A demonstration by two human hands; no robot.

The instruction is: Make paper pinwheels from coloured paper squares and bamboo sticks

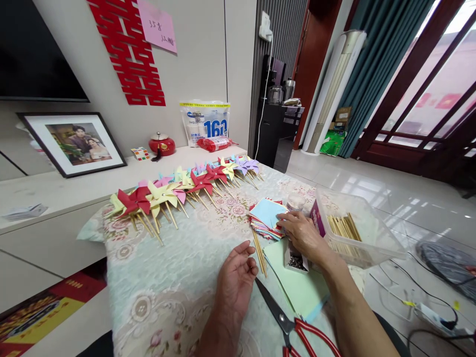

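My right hand [303, 233] rests on the edge of a stack of coloured paper squares [266, 218], its fingers pinching the top light-blue sheet. My left hand [236, 277] lies on the flowered tablecloth [178, 267], palm turned inward with the fingers loosely curled and nothing in them. A thin wooden stick [259, 255] lies between my hands. A small box of pins [295, 260] sits under my right wrist. Red-handled scissors [288, 322] lie just in front of me, beside a light-green sheet [303, 287].
A row of finished paper pinwheels [178, 191] runs along the far edge of the cloth. A clear plastic bin of sticks [353, 230] stands to the right. A framed photo [72, 144], red pot [161, 145] and a bag sit on the low cabinet behind. Cables lie on the floor at right.
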